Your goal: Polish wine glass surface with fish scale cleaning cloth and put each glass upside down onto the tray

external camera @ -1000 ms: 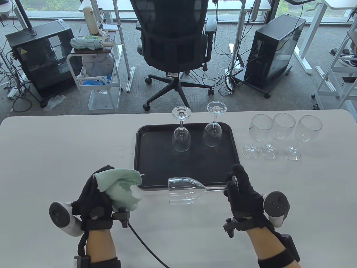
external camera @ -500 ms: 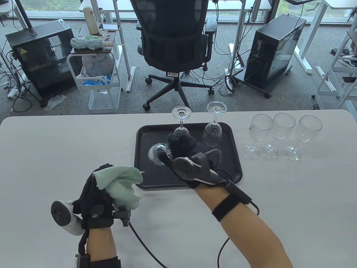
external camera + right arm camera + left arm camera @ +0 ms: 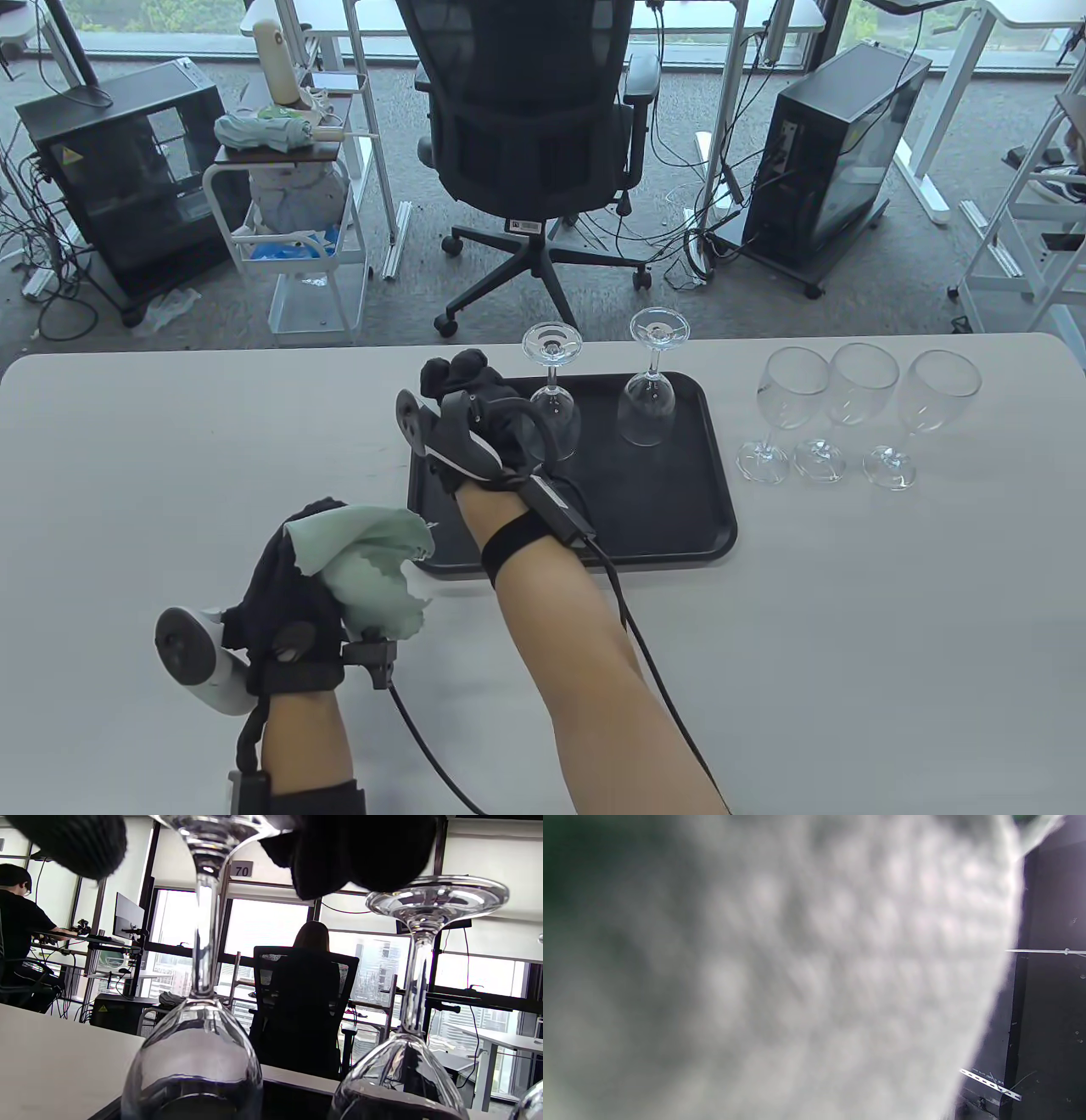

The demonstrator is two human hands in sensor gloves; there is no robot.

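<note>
My right hand [image 3: 459, 374] reaches over the back left of the black tray [image 3: 670, 526]. It grips the foot of an upside-down wine glass [image 3: 196, 1052], with its fingers [image 3: 360, 853] curled over the base. In the table view the hand hides that glass. I cannot tell if the rim touches the tray. Two glasses [image 3: 556, 416] [image 3: 649, 407] stand upside down on the tray's back half. My left hand [image 3: 284, 594] holds the crumpled green cloth [image 3: 365, 560] near the tray's front left corner. The cloth [image 3: 797, 967] fills the left wrist view as a blur.
Three upright wine glasses [image 3: 848, 395] stand in a row on the table to the right of the tray. An office chair [image 3: 530, 127] sits behind the table's far edge. Glove cables trail over the table [image 3: 848, 637] toward me.
My right hand has turned the glass from lying sideways in front of the tray to bowl down and carried it to the tray's back left. The left hand with the cloth has stayed put.
</note>
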